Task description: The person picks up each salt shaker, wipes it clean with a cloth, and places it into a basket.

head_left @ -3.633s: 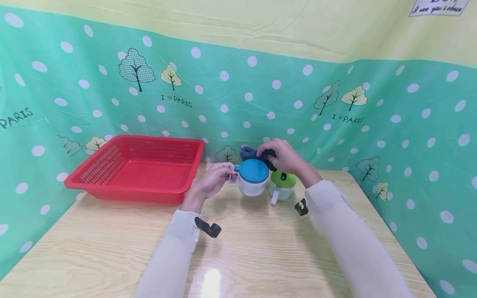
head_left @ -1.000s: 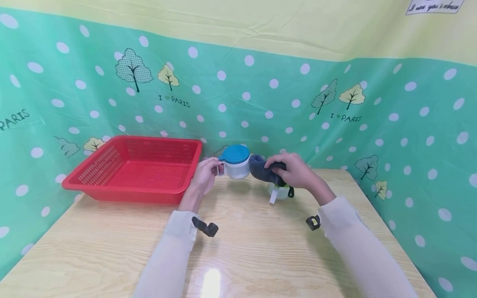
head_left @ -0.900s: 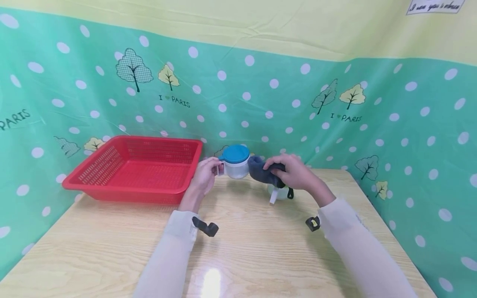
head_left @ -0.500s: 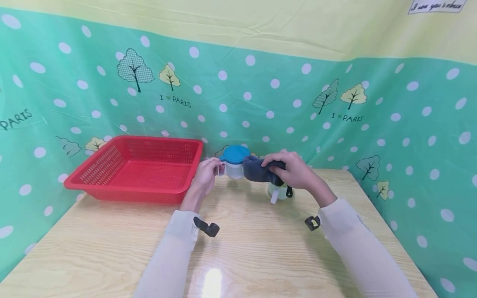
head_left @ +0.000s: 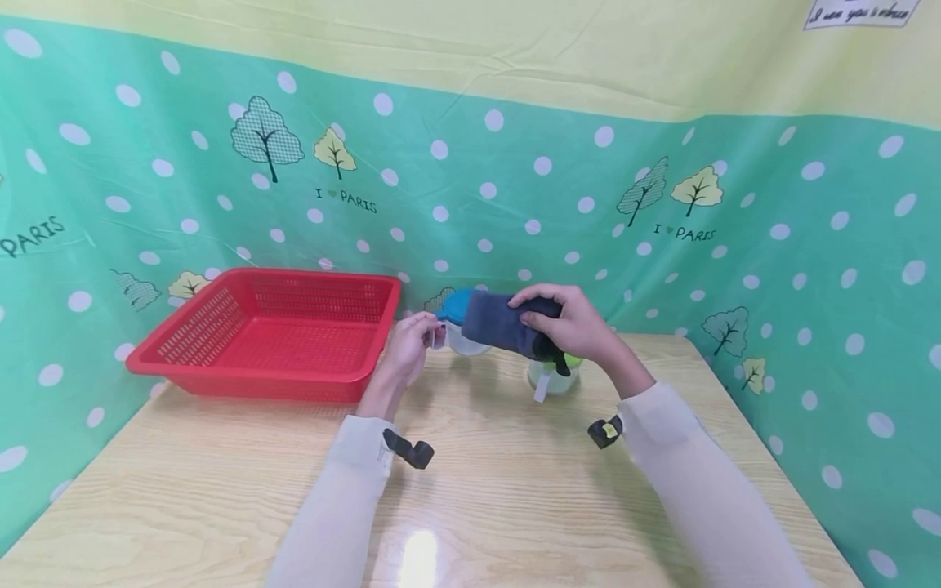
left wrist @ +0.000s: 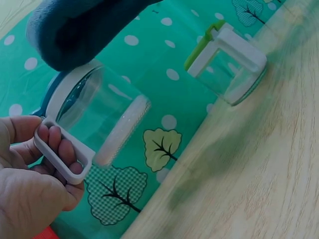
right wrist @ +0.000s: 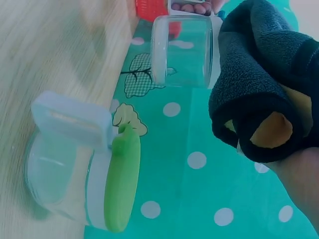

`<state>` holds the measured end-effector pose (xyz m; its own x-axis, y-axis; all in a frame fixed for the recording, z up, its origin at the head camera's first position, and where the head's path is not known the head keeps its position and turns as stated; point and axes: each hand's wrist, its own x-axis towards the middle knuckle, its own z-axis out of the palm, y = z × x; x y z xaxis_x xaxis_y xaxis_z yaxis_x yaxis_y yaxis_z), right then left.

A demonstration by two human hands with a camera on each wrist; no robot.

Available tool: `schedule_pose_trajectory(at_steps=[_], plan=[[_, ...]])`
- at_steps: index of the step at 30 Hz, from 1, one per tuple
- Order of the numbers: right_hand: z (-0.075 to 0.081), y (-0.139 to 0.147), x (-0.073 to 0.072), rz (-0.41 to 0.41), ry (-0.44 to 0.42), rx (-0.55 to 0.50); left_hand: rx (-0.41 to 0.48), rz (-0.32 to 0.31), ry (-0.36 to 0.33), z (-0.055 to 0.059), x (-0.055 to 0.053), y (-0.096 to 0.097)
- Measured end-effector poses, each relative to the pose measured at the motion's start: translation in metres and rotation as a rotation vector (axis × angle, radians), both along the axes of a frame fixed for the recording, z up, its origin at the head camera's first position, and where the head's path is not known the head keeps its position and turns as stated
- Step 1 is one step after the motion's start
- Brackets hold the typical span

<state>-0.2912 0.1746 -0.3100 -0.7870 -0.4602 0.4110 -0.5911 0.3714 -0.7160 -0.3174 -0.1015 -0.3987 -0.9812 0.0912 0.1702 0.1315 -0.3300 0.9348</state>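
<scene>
My left hand (head_left: 404, 347) pinches the white handle (left wrist: 55, 157) of a clear glass jar (left wrist: 112, 114) with a blue lid (head_left: 454, 306), held above the table. My right hand (head_left: 569, 327) grips a folded dark blue-grey cloth (head_left: 500, 321), thumb and fingers around its right end. The cloth lies across the right part of the blue lid and hides it from the head view. Just below the right hand, a second glass jar (right wrist: 65, 172) with a green lid (right wrist: 122, 179) stands on the table, its white handle (head_left: 542, 386) toward me.
A red plastic basket (head_left: 265, 385) sits at the back left of the wooden table (head_left: 470, 490), close to the left hand. A green dotted curtain (head_left: 470, 204) hangs right behind the table. Black mounts are strapped on both wrists.
The blue-lidded jar has moved left, away from the green-lidded one. Most recently my right hand has brought the cloth left over the lid, and the cloth hangs flatter. My left hand stays on the handle.
</scene>
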Motion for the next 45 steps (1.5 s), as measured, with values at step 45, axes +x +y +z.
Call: schedule_pose_trajectory(at_steps=[45], plan=[[0.006, -0.047, -0.001, -0.024, 0.619, 0.255, -0.071, -0.041, 0.071, 0.007, 0.004, 0.010]])
